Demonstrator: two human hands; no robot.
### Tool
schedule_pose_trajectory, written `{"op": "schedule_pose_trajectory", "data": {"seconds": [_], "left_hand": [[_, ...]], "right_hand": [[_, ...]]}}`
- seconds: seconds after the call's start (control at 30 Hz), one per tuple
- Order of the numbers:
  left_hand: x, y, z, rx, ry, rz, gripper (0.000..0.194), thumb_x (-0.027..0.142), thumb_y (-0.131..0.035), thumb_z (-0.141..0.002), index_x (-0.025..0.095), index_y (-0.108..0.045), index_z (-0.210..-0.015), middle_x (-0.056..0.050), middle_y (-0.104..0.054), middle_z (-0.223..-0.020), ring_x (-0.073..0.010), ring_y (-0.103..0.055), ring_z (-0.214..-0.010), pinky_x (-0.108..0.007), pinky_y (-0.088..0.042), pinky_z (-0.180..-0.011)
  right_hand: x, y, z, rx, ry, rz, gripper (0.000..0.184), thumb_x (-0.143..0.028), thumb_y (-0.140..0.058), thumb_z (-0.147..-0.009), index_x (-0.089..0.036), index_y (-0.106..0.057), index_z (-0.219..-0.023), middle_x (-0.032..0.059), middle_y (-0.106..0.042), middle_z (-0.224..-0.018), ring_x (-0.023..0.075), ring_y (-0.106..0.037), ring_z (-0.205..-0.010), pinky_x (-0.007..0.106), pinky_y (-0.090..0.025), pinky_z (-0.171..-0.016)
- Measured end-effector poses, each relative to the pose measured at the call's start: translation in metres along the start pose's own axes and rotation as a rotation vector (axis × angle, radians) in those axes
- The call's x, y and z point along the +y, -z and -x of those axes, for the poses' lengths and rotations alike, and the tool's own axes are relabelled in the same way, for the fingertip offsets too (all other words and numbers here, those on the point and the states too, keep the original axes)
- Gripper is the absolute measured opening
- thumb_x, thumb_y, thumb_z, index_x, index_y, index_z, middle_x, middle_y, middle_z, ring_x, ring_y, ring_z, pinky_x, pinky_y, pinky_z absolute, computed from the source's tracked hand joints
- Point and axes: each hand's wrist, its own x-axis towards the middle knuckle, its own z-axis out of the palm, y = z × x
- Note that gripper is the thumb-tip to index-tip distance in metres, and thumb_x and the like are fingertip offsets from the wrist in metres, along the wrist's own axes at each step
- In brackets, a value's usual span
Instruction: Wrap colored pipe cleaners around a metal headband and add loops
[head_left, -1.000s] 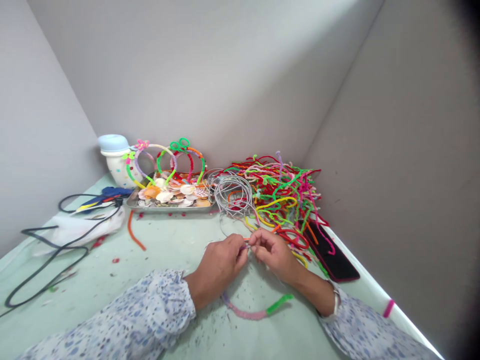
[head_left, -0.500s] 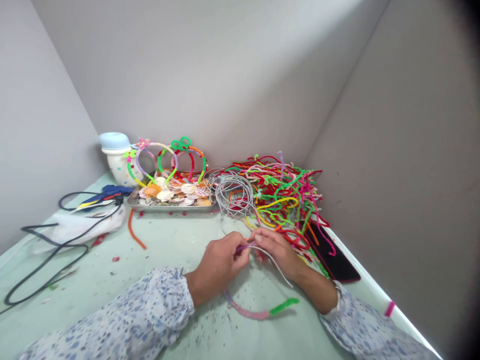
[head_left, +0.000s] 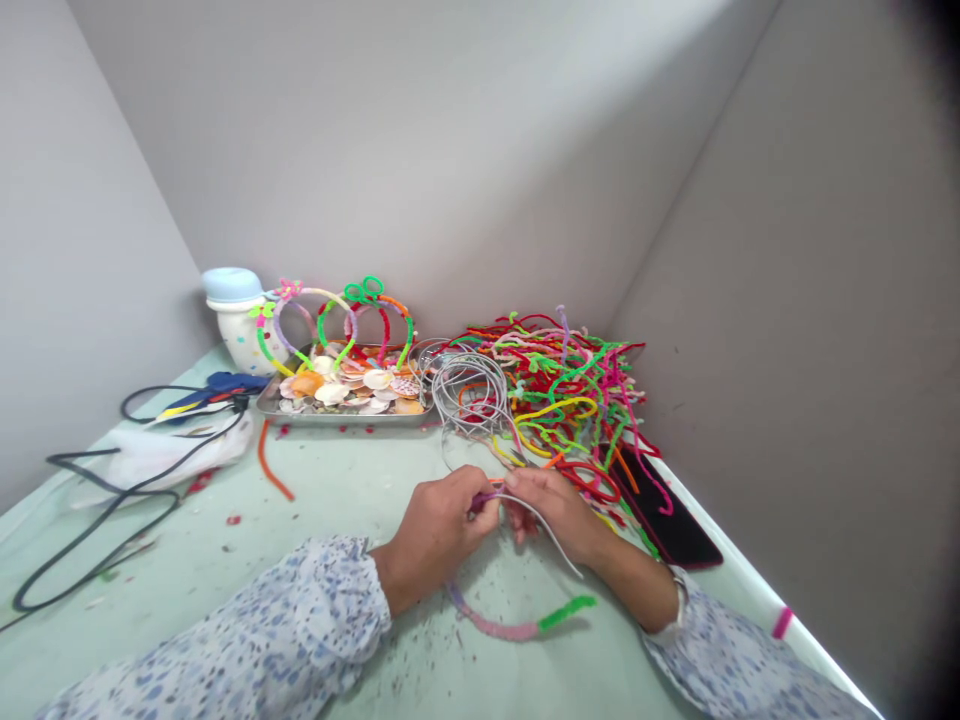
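My left hand and my right hand meet over the green table. Both pinch the top of a thin grey wire headband, where a purple pipe cleaner is wound on it. The lower part of the headband is wrapped in pink and purple, with a green stretch at its right end, and rests on the table beneath my wrists. Both hands are closed in a pinch.
A heap of coloured pipe cleaners lies behind, with bare wire headbands beside it. A metal tray of shells carries finished headbands. A white jar, glue gun, black cable and phone are nearby.
The bare grey end of the headband has swung out below my right hand. My hands have shifted slightly as the purple pipe cleaner is worked along the wire.
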Motion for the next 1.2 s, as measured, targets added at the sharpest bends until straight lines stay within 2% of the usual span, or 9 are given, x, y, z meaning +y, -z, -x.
{"op": "schedule_pose_trajectory", "data": {"seconds": [0.2,0.4,0.5,0.63,0.73,0.83,0.97,1.2], "left_hand": [[0.001,-0.001,0.0,-0.034,0.025,0.058,0.01,0.021,-0.051,-0.082,0.018,-0.056,-0.074,0.003,-0.056,-0.063,-0.0096,-0.049,-0.056,-0.02,-0.035,-0.055],[0.006,0.006,0.001,-0.111,0.077,0.225,0.014,0.026,-0.046,-0.087,0.019,-0.059,-0.088,0.0,-0.061,-0.073,-0.0131,-0.052,-0.064,-0.023,-0.038,-0.062],[0.008,0.008,-0.001,-0.145,0.173,0.363,0.023,0.031,-0.039,-0.091,0.019,-0.057,-0.082,0.001,-0.058,-0.068,-0.0131,-0.051,-0.062,-0.023,-0.038,-0.061],[0.004,0.004,-0.005,-0.244,0.372,0.62,0.034,0.04,-0.038,-0.09,0.018,-0.05,-0.068,0.005,-0.045,-0.053,-0.0103,-0.042,-0.047,-0.022,-0.033,-0.047],[0.001,0.001,-0.009,-0.304,0.492,0.826,0.03,0.041,-0.044,-0.086,0.016,-0.052,-0.07,0.006,-0.039,-0.052,-0.0078,-0.035,-0.041,-0.021,-0.027,-0.04],[0.0,0.003,-0.013,-0.338,0.557,0.956,0.029,0.04,-0.047,-0.083,0.014,-0.056,-0.074,0.007,-0.036,-0.053,-0.0058,-0.03,-0.04,-0.019,-0.022,-0.038],[0.001,0.006,-0.015,-0.392,0.607,1.008,0.027,0.038,-0.051,-0.081,0.013,-0.058,-0.075,0.008,-0.033,-0.053,-0.0043,-0.024,-0.039,-0.019,-0.017,-0.036],[0.002,0.009,-0.014,-0.439,0.589,0.978,0.025,0.038,-0.054,-0.078,0.014,-0.061,-0.076,0.009,-0.032,-0.051,-0.0046,-0.021,-0.039,-0.019,-0.015,-0.036]], "right_hand": [[0.002,-0.002,0.0,0.019,-0.057,-0.109,0.033,-0.043,-0.057,-0.084,-0.014,-0.056,-0.068,-0.0031,-0.054,-0.054,0.0081,-0.051,-0.043,0.02,-0.034,-0.043],[0.006,0.0,0.0,0.064,-0.027,-0.136,0.027,-0.039,-0.059,-0.084,-0.015,-0.058,-0.072,-0.0032,-0.054,-0.057,0.0086,-0.051,-0.048,0.021,-0.038,-0.048],[0.007,0.0,0.0,0.085,-0.02,-0.127,0.027,-0.04,-0.059,-0.084,-0.015,-0.058,-0.072,-0.0032,-0.054,-0.058,0.0089,-0.05,-0.048,0.021,-0.038,-0.048],[0.005,0.0,-0.001,0.094,-0.022,-0.105,0.029,-0.042,-0.06,-0.083,-0.016,-0.058,-0.071,-0.0031,-0.055,-0.057,0.0094,-0.05,-0.048,0.022,-0.04,-0.049],[0.003,0.0,-0.002,0.091,-0.006,-0.078,0.028,-0.041,-0.059,-0.084,-0.016,-0.059,-0.072,-0.0031,-0.055,-0.058,0.0093,-0.051,-0.048,0.022,-0.041,-0.05],[0.002,-0.001,-0.002,0.085,0.006,-0.048,0.028,-0.04,-0.057,-0.085,-0.015,-0.06,-0.073,-0.0029,-0.056,-0.057,0.009,-0.051,-0.047,0.022,-0.04,-0.05],[0.003,-0.002,-0.001,0.082,0.0,-0.045,0.028,-0.04,-0.057,-0.085,-0.015,-0.059,-0.073,-0.0023,-0.058,-0.06,0.0087,-0.051,-0.048,0.022,-0.04,-0.049],[0.002,-0.003,-0.001,0.085,0.016,-0.016,0.031,-0.045,-0.057,-0.084,-0.015,-0.059,-0.074,-0.0012,-0.06,-0.066,0.0085,-0.051,-0.05,0.022,-0.04,-0.051]]}}
